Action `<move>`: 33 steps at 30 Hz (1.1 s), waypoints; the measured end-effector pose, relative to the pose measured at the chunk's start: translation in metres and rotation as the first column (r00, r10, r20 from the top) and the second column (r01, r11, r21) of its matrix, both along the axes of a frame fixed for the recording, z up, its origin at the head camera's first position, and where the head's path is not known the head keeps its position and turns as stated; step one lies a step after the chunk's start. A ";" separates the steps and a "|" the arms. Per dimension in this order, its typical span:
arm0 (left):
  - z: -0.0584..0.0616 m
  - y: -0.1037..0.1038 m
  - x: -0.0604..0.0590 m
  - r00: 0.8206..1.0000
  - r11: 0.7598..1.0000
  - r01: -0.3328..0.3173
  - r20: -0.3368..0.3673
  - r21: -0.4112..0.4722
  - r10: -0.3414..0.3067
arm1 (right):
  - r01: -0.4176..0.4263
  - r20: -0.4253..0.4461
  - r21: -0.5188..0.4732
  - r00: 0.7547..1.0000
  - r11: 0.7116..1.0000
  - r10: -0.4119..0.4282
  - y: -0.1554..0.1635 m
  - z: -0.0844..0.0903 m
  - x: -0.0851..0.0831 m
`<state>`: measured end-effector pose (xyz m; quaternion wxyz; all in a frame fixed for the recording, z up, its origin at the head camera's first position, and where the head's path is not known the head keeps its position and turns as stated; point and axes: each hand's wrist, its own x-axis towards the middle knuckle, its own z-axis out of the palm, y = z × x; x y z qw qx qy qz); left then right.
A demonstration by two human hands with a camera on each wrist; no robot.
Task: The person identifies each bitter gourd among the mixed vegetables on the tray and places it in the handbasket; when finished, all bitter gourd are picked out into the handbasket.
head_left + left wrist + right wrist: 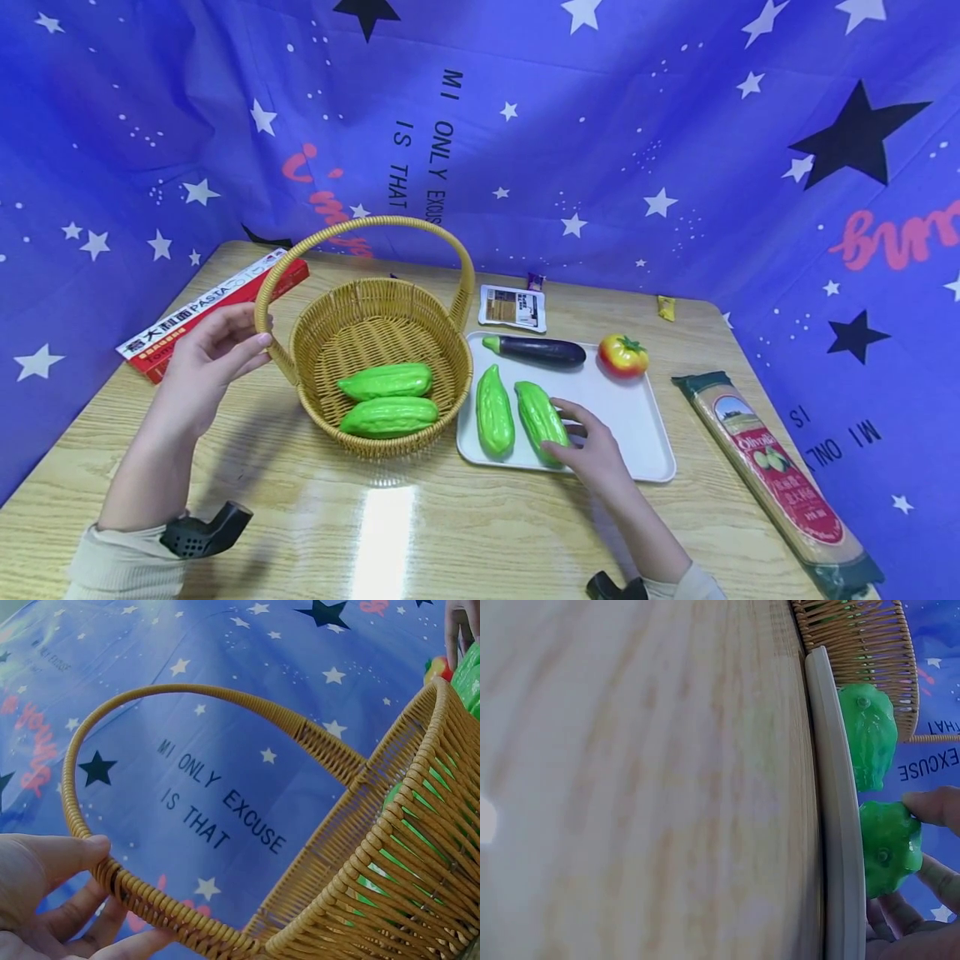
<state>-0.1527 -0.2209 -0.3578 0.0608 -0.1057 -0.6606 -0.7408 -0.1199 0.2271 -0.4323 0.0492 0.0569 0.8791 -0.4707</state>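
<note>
Gripping a bumpy green bitter gourd (542,419) on the white tray (637,417).
Right hand (592,446) curled round it; left hand (202,367) pinching the wicker basket (375,333) handle beside the tray.

Wooden table (420,533) — bearing basket (330,346), tray (637,417), pasta box (210,304), spaghetti packet (780,479).

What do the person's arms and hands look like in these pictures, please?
Both hands, the left hand and the right hand, are bare, without gloves. Each arm wears a pale beige sleeve pushed back from the wrist, and a black wrist mount sits at each cuff.
</note>
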 end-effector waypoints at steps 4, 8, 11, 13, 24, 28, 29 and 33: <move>0.000 0.000 0.000 1.000 1.000 0.000 -0.007 0.000 0.000 | 0.007 -0.005 -0.020 1.000 1.000 -0.007 0.001 0.003 0.000; -0.001 0.000 0.000 1.000 1.000 0.003 -0.016 0.004 -0.003 | 0.010 -0.013 -0.037 1.000 0.999 -0.010 0.002 0.006 0.001; -0.001 0.000 0.000 1.000 1.000 0.005 -0.017 0.005 -0.005 | 0.011 -0.022 -0.048 1.000 0.999 -0.012 0.004 0.008 0.001; -0.001 0.000 0.000 1.000 1.000 0.006 -0.016 0.005 -0.006 | 0.016 -0.023 -0.056 1.000 0.998 -0.017 0.005 0.011 0.000; -0.001 0.000 0.000 1.000 1.000 0.013 -0.011 0.005 -0.013 | 0.018 -0.053 -0.071 0.998 0.997 -0.022 0.006 0.035 -0.006; -0.001 0.000 0.000 1.000 1.000 0.017 -0.015 0.003 -0.017 | 0.006 -0.065 -0.076 0.998 0.997 -0.011 0.006 0.043 -0.009; -0.001 0.000 0.000 1.000 1.000 0.018 -0.016 0.003 -0.018 | 0.001 -0.070 -0.075 0.998 0.997 -0.007 0.005 0.045 -0.010; -0.001 -0.001 0.000 1.000 1.000 0.019 -0.020 0.005 -0.019 | -0.018 -0.088 -0.071 0.996 0.997 0.011 0.004 0.053 -0.014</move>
